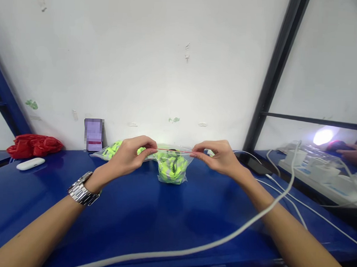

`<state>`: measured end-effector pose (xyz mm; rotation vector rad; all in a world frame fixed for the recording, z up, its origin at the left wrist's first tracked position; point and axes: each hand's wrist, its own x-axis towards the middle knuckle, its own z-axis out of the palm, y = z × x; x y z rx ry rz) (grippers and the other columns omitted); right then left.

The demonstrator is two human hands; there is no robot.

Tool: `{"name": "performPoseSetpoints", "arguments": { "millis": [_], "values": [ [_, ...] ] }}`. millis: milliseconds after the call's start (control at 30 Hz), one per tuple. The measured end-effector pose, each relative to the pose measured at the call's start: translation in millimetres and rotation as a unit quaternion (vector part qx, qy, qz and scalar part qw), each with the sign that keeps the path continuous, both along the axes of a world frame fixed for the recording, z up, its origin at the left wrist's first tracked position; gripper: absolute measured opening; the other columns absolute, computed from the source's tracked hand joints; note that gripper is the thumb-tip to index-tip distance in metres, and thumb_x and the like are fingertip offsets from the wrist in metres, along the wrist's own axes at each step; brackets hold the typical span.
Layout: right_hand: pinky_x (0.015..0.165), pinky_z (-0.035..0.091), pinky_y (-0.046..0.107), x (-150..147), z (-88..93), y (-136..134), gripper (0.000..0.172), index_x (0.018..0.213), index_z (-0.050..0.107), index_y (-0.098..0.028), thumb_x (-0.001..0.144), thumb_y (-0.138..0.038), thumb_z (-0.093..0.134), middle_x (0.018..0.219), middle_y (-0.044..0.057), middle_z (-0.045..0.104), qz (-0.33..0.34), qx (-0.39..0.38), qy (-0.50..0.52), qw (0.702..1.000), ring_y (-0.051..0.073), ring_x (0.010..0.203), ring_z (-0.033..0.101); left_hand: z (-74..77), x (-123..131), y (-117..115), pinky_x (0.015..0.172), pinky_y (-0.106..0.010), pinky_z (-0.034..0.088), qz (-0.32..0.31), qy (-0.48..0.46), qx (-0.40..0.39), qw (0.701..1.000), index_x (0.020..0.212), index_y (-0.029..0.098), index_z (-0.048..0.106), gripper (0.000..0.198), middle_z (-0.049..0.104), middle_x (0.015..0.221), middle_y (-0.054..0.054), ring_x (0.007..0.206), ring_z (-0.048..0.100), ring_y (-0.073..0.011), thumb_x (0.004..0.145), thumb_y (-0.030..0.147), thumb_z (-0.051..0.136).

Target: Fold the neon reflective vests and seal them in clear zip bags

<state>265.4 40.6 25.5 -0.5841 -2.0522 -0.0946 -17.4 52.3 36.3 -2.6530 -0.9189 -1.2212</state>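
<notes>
A clear plastic zip bag (pixel 173 169) with folded fluorescent yellow-green and grey fabric inside hangs between my hands, low over the blue table. Its top edge, with a red line along it, is stretched taut. My left hand (pixel 137 149) pinches the left end of that edge between thumb and fingers. At the right end, my right hand (pixel 215 153) pinches it the same way. Behind my left hand lies another clear bag (pixel 110 150) with similar bright fabric, partly hidden. A silver metal watch (pixel 84 190) is on my left wrist.
Along the blue table (pixel 150 223) are a red plastic bag (pixel 34 145), a white case (pixel 31 164) and a phone (pixel 94 135) leaning on the wall. A white cable (pixel 220 240) crosses in front of my right forearm. Power strips (pixel 322 177) and another person's hand (pixel 355 154) are at right.
</notes>
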Motion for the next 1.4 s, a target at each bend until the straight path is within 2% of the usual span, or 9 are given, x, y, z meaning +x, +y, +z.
{"name": "performPoseSetpoints", "arguments": {
  "millis": [367,500,567,667,700,833,900,1200,1400],
  "values": [
    [0.055,0.044,0.022,-2.1,-3.3,1.3,0.006,0.08,0.061,-0.017,0.085,-0.021,0.062,0.068,0.001,0.066,-0.059,0.01,-0.014,0.998,0.011,0.058,0.059,-6.1,0.2,1.1,0.06,-0.022,0.044,0.014,-0.025,0.004,1.0,0.087,0.018,0.061,0.008,0.065,0.077,0.0,0.064,0.057,-0.0098,0.088,0.025,0.057],
    [0.058,0.045,0.022,-2.1,-6.9,3.1,0.007,0.081,0.062,-0.018,0.086,-0.022,0.06,0.069,0.001,0.065,-0.058,0.021,-0.011,0.998,0.011,0.06,0.058,-7.2,-0.4,0.9,0.059,-0.023,0.045,0.011,-0.051,-0.013,0.999,0.101,0.019,0.057,0.016,0.063,0.073,0.001,0.062,0.057,-0.0105,0.087,0.024,0.057],
    [0.058,0.045,0.023,-1.7,-8.6,4.1,0.006,0.091,0.062,-0.018,0.086,-0.021,0.06,0.069,0.0,0.065,-0.054,0.026,-0.004,0.998,0.011,0.059,0.058,-7.3,-1.1,1.6,0.059,-0.023,0.046,0.017,-0.042,-0.025,0.999,0.106,0.019,0.057,0.02,0.063,0.073,0.001,0.063,0.058,-0.0109,0.087,0.024,0.056],
    [0.059,0.046,0.023,-0.8,-9.8,5.2,0.026,0.112,0.058,-0.019,0.086,-0.02,0.061,0.071,-0.001,0.066,-0.058,0.02,0.004,0.998,0.011,0.059,0.058,-6.2,-1.3,2.5,0.061,-0.024,0.045,0.021,-0.015,-0.032,0.999,0.101,0.018,0.059,0.015,0.064,0.078,-0.001,0.068,0.058,-0.0118,0.089,0.026,0.054],
    [0.06,0.046,0.024,-0.6,-9.7,5.4,0.027,0.113,0.058,-0.018,0.086,-0.019,0.061,0.072,0.0,0.067,-0.062,0.017,0.001,0.998,0.012,0.06,0.059,-5.6,-1.1,2.3,0.062,-0.024,0.045,0.022,-0.006,-0.03,0.999,0.098,0.018,0.059,0.014,0.064,0.08,-0.002,0.068,0.057,-0.012,0.089,0.026,0.053],
    [0.061,0.045,0.025,-0.1,-7.1,4.5,0.009,0.092,0.064,-0.017,0.087,-0.022,0.059,0.075,0.003,0.068,-0.074,-0.001,-0.022,0.997,0.014,0.064,0.06,-2.6,-0.1,-0.4,0.063,-0.025,0.043,0.034,0.028,-0.02,0.999,0.092,0.018,0.058,0.014,0.062,0.082,-0.002,0.069,0.055,-0.0123,0.092,0.029,0.049],
    [0.06,0.043,0.025,-0.1,-5.4,3.3,0.009,0.085,0.063,-0.017,0.088,-0.023,0.057,0.073,0.003,0.066,-0.079,-0.015,-0.031,0.996,0.014,0.063,0.058,-2.0,-0.2,-1.5,0.062,-0.025,0.042,0.039,0.035,-0.026,0.998,0.09,0.018,0.057,0.016,0.062,0.08,-0.002,0.068,0.054,-0.0123,0.093,0.031,0.048],
    [0.057,0.038,0.025,0.2,-6.1,3.4,0.008,0.082,0.055,-0.018,0.089,-0.022,0.053,0.068,0.002,0.059,-0.081,-0.049,-0.05,0.994,0.013,0.06,0.051,-5.5,-2.7,1.6,0.058,-0.023,0.042,0.045,0.032,-0.001,0.998,0.089,0.017,0.057,0.018,0.063,0.076,-0.001,0.061,0.054,-0.0114,0.092,0.033,0.05],
    [0.055,0.036,0.024,3.1,-9.3,7.1,0.008,0.082,0.052,-0.018,0.089,-0.021,0.052,0.068,0.001,0.056,-0.081,-0.014,-0.064,0.995,0.012,0.058,0.048,-8.3,-3.9,2.8,0.059,-0.023,0.042,0.043,0.044,0.066,0.996,0.088,0.017,0.057,0.015,0.063,0.077,-0.002,0.062,0.055,-0.011,0.093,0.029,0.049]
  ]
}}
